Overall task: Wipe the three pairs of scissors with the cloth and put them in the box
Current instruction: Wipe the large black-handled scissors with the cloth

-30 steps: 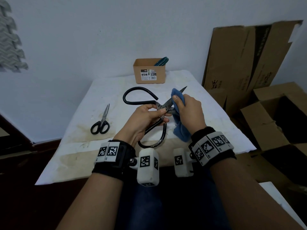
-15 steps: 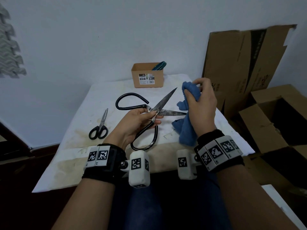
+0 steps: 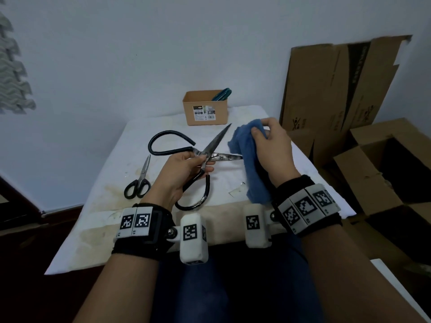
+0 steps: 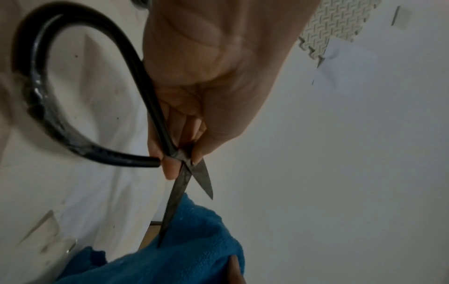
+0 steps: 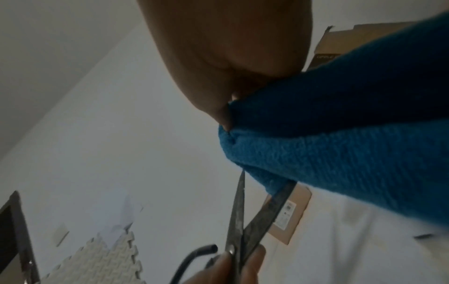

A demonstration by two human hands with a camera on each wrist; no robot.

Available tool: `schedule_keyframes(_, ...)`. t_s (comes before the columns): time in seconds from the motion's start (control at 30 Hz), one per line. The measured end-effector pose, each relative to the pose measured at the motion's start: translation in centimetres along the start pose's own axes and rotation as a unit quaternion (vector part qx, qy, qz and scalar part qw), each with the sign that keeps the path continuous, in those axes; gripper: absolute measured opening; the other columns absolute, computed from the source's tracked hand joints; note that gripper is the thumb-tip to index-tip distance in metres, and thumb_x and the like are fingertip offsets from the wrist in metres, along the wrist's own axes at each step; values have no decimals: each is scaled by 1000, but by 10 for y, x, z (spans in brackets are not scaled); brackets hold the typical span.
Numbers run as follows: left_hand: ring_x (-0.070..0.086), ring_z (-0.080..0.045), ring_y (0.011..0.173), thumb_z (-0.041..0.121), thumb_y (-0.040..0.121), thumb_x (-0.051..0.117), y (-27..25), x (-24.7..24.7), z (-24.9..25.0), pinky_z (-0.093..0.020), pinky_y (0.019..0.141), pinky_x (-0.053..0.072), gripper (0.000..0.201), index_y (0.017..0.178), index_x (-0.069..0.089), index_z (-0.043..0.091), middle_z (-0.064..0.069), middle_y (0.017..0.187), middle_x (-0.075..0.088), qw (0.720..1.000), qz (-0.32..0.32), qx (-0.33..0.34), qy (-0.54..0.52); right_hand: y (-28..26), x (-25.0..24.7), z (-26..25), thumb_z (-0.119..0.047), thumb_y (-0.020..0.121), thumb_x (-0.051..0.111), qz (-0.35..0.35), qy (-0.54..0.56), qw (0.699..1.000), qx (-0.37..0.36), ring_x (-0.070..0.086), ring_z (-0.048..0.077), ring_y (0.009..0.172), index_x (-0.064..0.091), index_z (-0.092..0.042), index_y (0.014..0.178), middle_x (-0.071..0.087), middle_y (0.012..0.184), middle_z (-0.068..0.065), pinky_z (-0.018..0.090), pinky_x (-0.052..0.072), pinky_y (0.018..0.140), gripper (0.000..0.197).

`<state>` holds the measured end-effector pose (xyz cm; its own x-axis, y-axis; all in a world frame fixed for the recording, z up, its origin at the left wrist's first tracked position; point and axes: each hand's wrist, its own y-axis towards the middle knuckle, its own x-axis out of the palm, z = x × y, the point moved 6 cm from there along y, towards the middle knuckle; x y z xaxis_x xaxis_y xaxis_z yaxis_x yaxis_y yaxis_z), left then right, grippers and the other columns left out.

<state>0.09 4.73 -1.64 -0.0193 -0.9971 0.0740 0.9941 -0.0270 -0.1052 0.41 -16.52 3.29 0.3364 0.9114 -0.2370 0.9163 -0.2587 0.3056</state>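
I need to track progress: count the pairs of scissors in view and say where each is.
3. The large black-handled scissors are held in the left hand; the small black scissors lie on the table; teal handles stick out of the box, which may hide more.

I see bare forearms; each wrist wears a black band (image 3: 151, 231) carrying white blocks printed with black square markers; a white camera housing (image 3: 193, 238) hangs off each band on a small metal joint; dark blue trousers (image 3: 224, 287) show below.
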Motion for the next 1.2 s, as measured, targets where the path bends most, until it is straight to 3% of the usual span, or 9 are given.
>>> schedule_keyframes(0.17,73,-11,66,5,100,53,6,-26,14,-19,61,58,10,101,62,1,-7,82,76,994,85,15,-69,10,9,-28,-14,101,46,-27,201,979,-10,64,22,109,52,-34,117,65,118,10,44,54,95,28)
schedule_keyframes(0.27,71,-10,64,4,100,53,5,-36,23,-21,62,57,13,91,62,4,-5,75,75,990,113,28,-81,14,-4,-25,-12,101,44,10,266,964,-2,66,19,99,50,-45,117,66,113,9,37,58,83,37)
schedule_keyframes(0.37,71,-11,66,4,100,54,6,-41,25,-23,68,56,14,88,61,6,-3,72,75,989,120,29,-76,14,-15,8,-7,96,45,41,149,987,42,63,19,90,54,-37,119,65,101,0,43,57,84,38)
schedule_keyframes(0.47,71,-10,65,4,100,54,8,-43,21,-22,67,55,11,93,62,3,-5,77,74,990,119,26,-72,8,-13,35,-9,93,49,14,-63,997,53,56,23,109,60,-33,114,54,129,1,49,45,101,34)
schedule_keyframes(0.57,72,-9,63,5,100,53,10,-42,15,-20,64,56,9,98,61,2,-8,80,73,991,113,19,-71,5,-8,41,-9,91,57,-9,-185,982,38,28,27,139,63,-26,110,30,152,4,45,28,113,27)
schedule_keyframes(0.7,72,-9,62,4,100,53,10,-42,14,-20,63,56,10,94,61,3,-7,76,73,990,115,17,-76,6,23,26,-12,84,66,-144,-213,966,-16,48,24,122,66,-32,93,57,128,1,39,40,103,22)
schedule_keyframes(0.83,72,-9,64,5,100,53,9,-50,16,-19,62,56,11,106,61,-1,-11,86,72,989,125,21,-76,-10,57,15,-15,81,72,-287,-235,928,-38,51,19,113,65,-23,104,55,118,0,27,39,86,25)
schedule_keyframes(1.0,72,-9,65,5,101,52,6,-60,16,-20,65,57,13,108,61,-2,-12,90,71,989,135,19,-66,-21,88,18,-33,77,77,-345,-341,873,-52,47,26,113,57,-20,115,48,121,4,46,40,100,44)
schedule_keyframes(1.2,72,-9,66,5,101,53,6,-64,14,-20,67,57,11,105,61,0,-11,90,72,989,133,10,-66,-9,76,14,-21,84,70,-246,-215,943,-68,58,18,93,66,-15,78,59,85,-7,36,47,88,9)
